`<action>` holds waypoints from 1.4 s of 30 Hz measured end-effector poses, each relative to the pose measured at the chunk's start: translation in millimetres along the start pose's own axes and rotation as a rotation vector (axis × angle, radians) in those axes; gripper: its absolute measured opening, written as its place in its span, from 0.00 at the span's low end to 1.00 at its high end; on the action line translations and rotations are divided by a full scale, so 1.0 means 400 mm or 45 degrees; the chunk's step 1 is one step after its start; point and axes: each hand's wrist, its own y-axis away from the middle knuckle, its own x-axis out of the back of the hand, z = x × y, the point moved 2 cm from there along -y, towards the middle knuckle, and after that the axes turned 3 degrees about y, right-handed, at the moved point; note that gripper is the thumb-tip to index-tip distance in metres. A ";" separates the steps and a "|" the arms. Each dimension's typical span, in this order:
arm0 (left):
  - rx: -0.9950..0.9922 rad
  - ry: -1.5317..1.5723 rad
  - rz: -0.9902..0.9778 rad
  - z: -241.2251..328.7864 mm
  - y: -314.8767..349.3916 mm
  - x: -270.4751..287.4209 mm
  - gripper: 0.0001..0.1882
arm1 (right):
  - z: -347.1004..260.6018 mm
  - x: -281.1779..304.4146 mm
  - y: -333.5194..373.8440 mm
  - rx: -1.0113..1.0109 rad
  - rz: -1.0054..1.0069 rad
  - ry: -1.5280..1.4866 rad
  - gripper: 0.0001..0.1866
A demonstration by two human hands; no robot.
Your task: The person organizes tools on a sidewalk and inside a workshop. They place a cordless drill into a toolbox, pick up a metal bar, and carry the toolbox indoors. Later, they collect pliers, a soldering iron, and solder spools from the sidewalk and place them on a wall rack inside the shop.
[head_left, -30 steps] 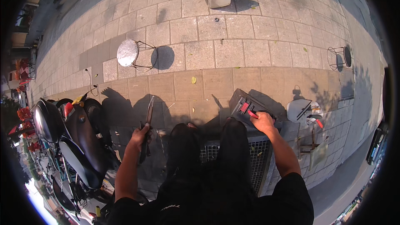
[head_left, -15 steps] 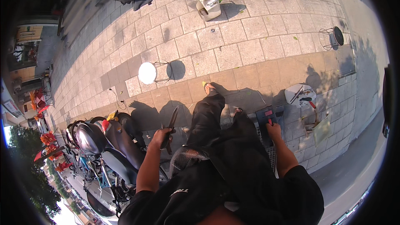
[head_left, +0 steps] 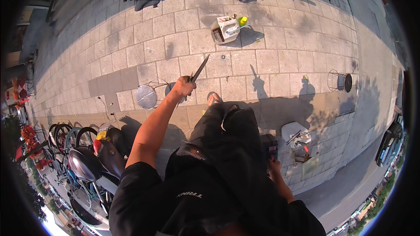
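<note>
My left hand (head_left: 186, 86) is stretched out ahead over the pavement, with its fingers wrapped round the handle of a knife (head_left: 200, 68). The knife's long, dark blade tapers to a point that faces forward and right. Low on my right side, my right hand (head_left: 274, 167) is closed beside a dark box (head_left: 268, 145). Something red shows at its fingers, but most of it is hidden. Just left of the knife hand stands a round-topped stool (head_left: 146, 97), partly behind my forearm.
A pale cut-open container (head_left: 226, 30) with a yellow-green bottle (head_left: 243, 20) stands ahead. To the right are a white stool (head_left: 295, 133) bearing tools and a dark-topped stool (head_left: 347, 82). A motorcycle (head_left: 85, 164) and bicycles crowd the left.
My left hand has swung forward and up with the knife, away from my body. My view has shifted, and both feet now stand close together. My right hand stays by the dark box.
</note>
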 end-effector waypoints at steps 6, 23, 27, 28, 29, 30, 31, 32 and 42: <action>-0.110 -0.233 0.058 0.319 -0.309 0.112 0.20 | -0.198 -0.071 -0.151 0.107 -0.009 -0.070 0.18; -0.007 -0.606 -0.016 0.574 -0.981 0.025 0.20 | -0.972 0.127 -0.229 -0.049 -0.107 -0.507 0.16; -0.031 -0.694 0.020 0.611 -1.076 0.001 0.23 | -0.996 0.106 -0.213 -0.181 -0.050 -0.491 0.14; -0.002 -0.595 -0.046 0.642 -1.088 -0.004 0.24 | -0.952 0.072 -0.227 -0.205 -0.029 -0.495 0.14; 0.032 -0.498 -0.099 0.654 -1.100 -0.002 0.24 | -0.939 0.057 -0.226 -0.219 -0.018 -0.499 0.14; -0.143 -0.509 -0.039 0.582 -1.136 -0.009 0.25 | -0.919 0.052 -0.217 -0.260 -0.049 -0.516 0.14; -0.312 -0.526 0.029 0.507 -1.167 -0.012 0.26 | -0.926 0.059 -0.209 -0.291 -0.082 -0.529 0.14; -0.110 -0.335 0.140 0.453 -1.176 -0.021 0.27 | -0.929 0.053 -0.203 -0.328 -0.110 -0.551 0.14; 0.464 0.688 0.220 0.190 -1.219 -0.118 0.09 | -0.868 -0.067 -0.118 -0.619 -0.247 -0.658 0.15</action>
